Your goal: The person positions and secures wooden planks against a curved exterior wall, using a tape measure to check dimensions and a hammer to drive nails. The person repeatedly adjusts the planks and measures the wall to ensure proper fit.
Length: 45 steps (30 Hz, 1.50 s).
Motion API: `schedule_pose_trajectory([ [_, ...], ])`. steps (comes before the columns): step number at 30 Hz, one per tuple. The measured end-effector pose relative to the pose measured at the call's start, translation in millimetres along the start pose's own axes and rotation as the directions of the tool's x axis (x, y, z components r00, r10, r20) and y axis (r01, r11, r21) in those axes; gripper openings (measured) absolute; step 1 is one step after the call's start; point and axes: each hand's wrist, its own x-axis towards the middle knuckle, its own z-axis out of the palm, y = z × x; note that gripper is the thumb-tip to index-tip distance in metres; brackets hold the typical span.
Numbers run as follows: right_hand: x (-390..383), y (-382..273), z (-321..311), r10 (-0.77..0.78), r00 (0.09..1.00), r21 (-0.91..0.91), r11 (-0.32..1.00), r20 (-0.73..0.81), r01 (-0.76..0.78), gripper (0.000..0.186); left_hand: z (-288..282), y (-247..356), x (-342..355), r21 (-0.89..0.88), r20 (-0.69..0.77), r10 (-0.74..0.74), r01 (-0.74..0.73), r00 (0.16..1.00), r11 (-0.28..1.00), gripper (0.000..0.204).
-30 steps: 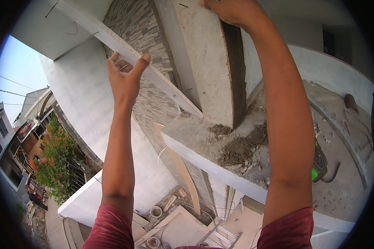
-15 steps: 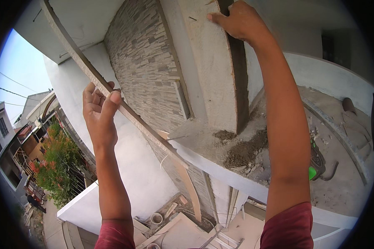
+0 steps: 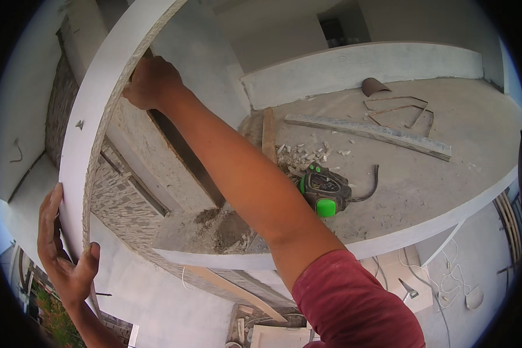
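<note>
White strip (image 3: pixel 75 151) now steeper, at left, clasped in left hand (image 3: pixel 69 261); right hand (image 3: pixel 155 82) curled near column (image 3: pixel 163 168), grip unclear. Dusty concrete ledge (image 3: pixel 409 194) carries rubble (image 3: pixel 304 155), metal bar (image 3: pixel 371 132).

Soft daylight fills the bowed, dark-rimmed view

We wear a maroon sleeve (image 3: pixel 348 296) at near right. At left we see a white strip (image 3: pixel 75 151) with a greyish edge, and beyond it a wall (image 3: pixel 119 194) patterned in mixed-grey stone pieces. The black device (image 3: pixel 323 184) shows bright green patches; the ledge (image 3: pixel 417 185) is dusty grey, the far curved tile (image 3: pixel 375 87) brown.
</note>
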Motion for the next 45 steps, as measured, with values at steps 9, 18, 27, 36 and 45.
schedule_pose_trajectory([
  [9, -3.0, 4.0, 14.0, -0.020, 1.000, 0.081, 0.996, -0.023, 0.022, 0.056, 77.8, 168.9, 185.9, 0.005, 0.155, 0.565, -0.573, 0.810, 0.820, 0.070],
  [18, -14.4, 22.6, -2.6, -0.414, 0.761, 0.412, 0.659, -0.500, 0.629, 0.061, 132.2, 202.5, 178.2, 0.080, -0.253, 0.807, -0.820, 0.533, 0.567, 0.027],
  [27, 4.1, 13.4, -39.2, 0.111, 0.990, 0.230, 0.969, -0.093, -0.087, 0.052, 57.9, 5.0, 181.1, 0.201, -0.088, 0.127, -0.108, 0.988, 0.974, 0.039],
  [36, -4.0, 10.2, -43.3, 0.200, 0.969, 0.353, 0.925, -0.143, -0.139, 0.045, 89.3, -54.3, 139.9, 0.234, 0.007, -0.141, 0.135, 0.990, 0.963, 0.045],
  [45, -0.6, 11.0, -34.2, 0.101, 0.974, 0.321, 0.947, -0.201, -0.031, 0.041, 114.0, -63.9, 183.2, 0.332, 0.062, -0.034, 0.012, 0.997, 0.943, 0.039],
])
